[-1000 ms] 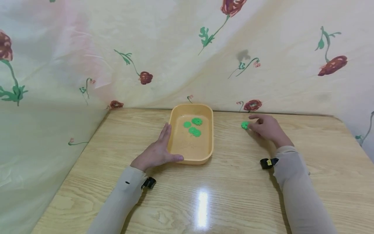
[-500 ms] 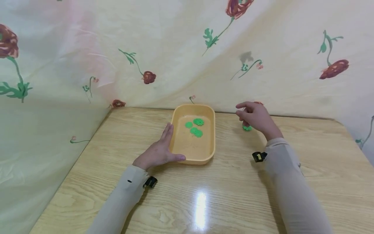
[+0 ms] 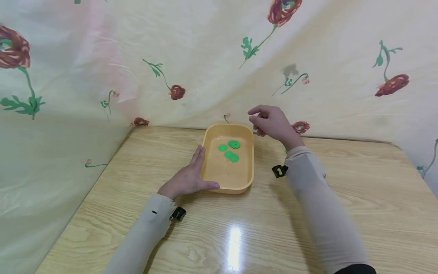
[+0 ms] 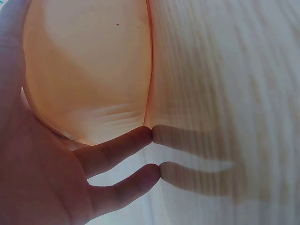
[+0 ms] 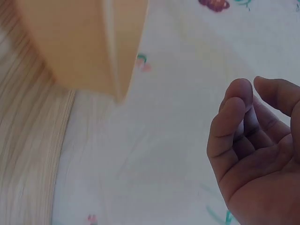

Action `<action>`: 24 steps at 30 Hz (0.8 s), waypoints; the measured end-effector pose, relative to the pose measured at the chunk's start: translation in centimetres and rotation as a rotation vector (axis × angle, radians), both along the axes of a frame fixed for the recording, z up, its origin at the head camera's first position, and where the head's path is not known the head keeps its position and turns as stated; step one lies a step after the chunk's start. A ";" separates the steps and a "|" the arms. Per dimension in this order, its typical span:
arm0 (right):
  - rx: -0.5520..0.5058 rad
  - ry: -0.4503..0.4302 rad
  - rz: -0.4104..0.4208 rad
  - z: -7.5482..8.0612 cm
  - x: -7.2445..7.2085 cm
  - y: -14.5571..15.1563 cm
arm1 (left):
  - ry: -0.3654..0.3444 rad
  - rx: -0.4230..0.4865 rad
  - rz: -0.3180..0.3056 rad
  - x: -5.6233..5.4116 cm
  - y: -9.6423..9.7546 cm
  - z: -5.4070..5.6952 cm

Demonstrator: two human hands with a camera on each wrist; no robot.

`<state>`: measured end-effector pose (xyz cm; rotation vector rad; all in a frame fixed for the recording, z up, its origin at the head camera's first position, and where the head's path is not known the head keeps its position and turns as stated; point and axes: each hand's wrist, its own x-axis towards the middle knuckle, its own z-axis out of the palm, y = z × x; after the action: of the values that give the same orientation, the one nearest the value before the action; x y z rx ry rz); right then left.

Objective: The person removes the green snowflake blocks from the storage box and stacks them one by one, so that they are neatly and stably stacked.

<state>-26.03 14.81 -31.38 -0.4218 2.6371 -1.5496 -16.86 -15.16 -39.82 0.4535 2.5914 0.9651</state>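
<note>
An orange-tan plastic tray [image 3: 228,177] stands on the wooden table, with several flat green notched discs [image 3: 234,144] lying toward its far end. My left hand [image 3: 186,179] rests against the tray's near left corner, thumb straight along the front rim and fingers stretched along the left wall. In the left wrist view two fingertips [image 4: 147,133] touch the tabletop beside the tray. Raised just right of the tray's far corner, my right hand [image 3: 272,121] has loosely bent fingers; the right wrist view shows a gap between thumb and fingers [image 5: 232,112] and nothing held.
A sliver of another green disc [image 3: 286,151] shows on the table beside the right sleeve. Behind the table [image 3: 342,182] hangs a flowered cloth [image 3: 205,57], close to the tray's far end. Both wrists wear small black cameras.
My right hand has left the green disc on the table, risen, and moved left toward the tray's far right corner. The left hand stays at the tray; the view has shifted slightly.
</note>
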 end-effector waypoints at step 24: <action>0.055 -0.076 0.057 -3.4 -2.1 -8.5 | 0.020 0.007 -0.011 -0.1 -0.1 -0.4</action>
<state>-28.14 6.34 -34.82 -0.4218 2.5805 -1.4430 -16.98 -15.22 -40.26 0.4817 2.6012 0.9717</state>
